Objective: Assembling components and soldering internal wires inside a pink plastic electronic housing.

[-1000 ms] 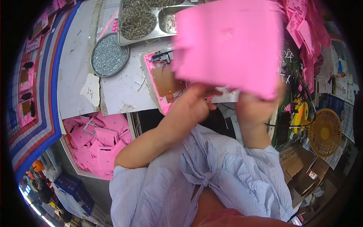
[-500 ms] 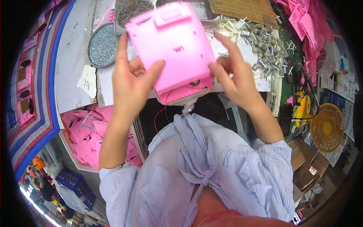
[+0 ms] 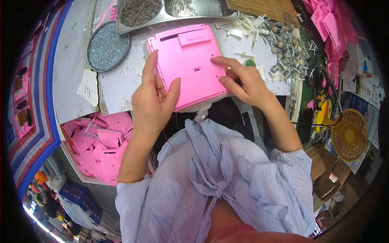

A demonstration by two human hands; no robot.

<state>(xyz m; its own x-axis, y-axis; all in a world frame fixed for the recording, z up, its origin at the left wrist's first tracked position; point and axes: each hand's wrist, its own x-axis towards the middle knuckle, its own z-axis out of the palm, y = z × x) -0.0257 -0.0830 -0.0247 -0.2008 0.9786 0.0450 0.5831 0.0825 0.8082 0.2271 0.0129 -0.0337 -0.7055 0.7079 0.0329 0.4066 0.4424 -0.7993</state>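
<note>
A pink plastic casing cover (image 3: 186,60) lies at the near edge of the table, on top of a matching pink part that shows along its left side. It has a long slot, a raised block near its far edge and a small window in the middle. My left hand (image 3: 154,95) holds its left side, the thumb on the near left corner and the fingers along the edge. At the right edge my right hand (image 3: 245,83) grips it between thumb and bent fingers. Beneath it lies a clear plastic bag (image 3: 202,109). Thin wires hang below.
Screws fill a round dish (image 3: 108,46) at the left, and a metal tray (image 3: 170,20) with small metal parts stands behind. Small motors (image 3: 283,52) and white plastic pieces are heaped right. A box of pink parts (image 3: 101,146) sits lower left; a yellow fan (image 3: 350,133) stands right.
The pink cover has come down from a raised, tilted position onto the part below. Both hands have lowered with it, and the right fingers have closed in on its edge.
</note>
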